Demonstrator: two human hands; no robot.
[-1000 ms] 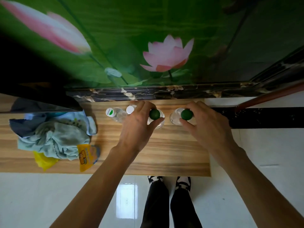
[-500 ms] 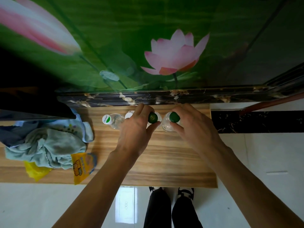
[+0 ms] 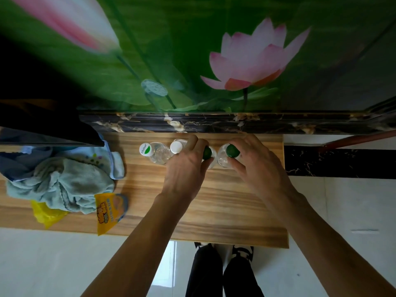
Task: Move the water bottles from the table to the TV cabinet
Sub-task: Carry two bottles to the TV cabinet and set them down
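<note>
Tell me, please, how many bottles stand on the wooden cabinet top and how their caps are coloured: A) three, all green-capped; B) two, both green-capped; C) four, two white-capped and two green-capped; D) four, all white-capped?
C: two white-capped bottles stand left of the left hand, which grips one green-capped bottle, while the right hand grips the other, all on the wooden cabinet top.

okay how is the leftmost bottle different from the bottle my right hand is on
The leftmost bottle has a white cap with a green logo; the right-hand bottle has a plain green cap. No hand touches the leftmost bottle, while the right hand grips the other near its top. The leftmost bottle stands at the row's left end, the right-hand bottle at its right end. Both are clear plastic, upright on the wooden top.
</note>
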